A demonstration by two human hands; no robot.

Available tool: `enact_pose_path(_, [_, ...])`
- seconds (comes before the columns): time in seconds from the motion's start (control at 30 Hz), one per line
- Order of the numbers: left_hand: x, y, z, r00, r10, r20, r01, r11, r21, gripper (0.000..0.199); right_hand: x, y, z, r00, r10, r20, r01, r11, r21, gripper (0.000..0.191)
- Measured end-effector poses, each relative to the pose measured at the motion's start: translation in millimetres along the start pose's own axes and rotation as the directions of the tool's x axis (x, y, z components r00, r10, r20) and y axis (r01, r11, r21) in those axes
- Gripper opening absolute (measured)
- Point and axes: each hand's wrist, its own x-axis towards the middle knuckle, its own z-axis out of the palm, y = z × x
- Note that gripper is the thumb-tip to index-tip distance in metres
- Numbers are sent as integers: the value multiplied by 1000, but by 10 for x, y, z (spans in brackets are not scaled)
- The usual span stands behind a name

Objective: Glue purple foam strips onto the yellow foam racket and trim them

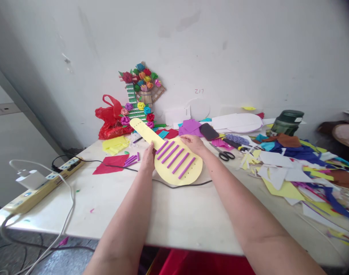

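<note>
Both hands hold a yellow guitar-shaped paper cutout (166,173), tilted with its narrow neck toward the upper left. Several thin purple paper rolls (173,156) lie across its body in slanted parallel rows, and small dark dots mark the neck end and the right edge. My left hand (148,157) grips the edge where neck meets body, thumb on the front. At the upper right edge of the body is my right hand (193,144), its fingers partly hidden by the card. More loose purple rolls (131,160) lie by a red paper piece (110,165) on the left.
A black cable (174,186) runs across the table under the cutout. Black scissors (224,154) lie to the right, near a heap of paper scraps (280,168). Paper-flower crafts (137,110) and a red bag (111,120) stand against the wall; a power strip (28,196) is at left.
</note>
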Motion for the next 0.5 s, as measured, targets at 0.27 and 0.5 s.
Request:
enact_pose_path(0.27, [-25, 24, 29, 999, 46, -5, -45, 997, 68, 31, -40, -191, -32, 1000, 11, 25, -7, 987, -160, 34])
enact_pose_path(0.5, [-30, 22, 34, 998, 62, -10, -61, 993, 100, 35, 9, -121, 13, 999, -20, -25, 16, 990, -139, 27])
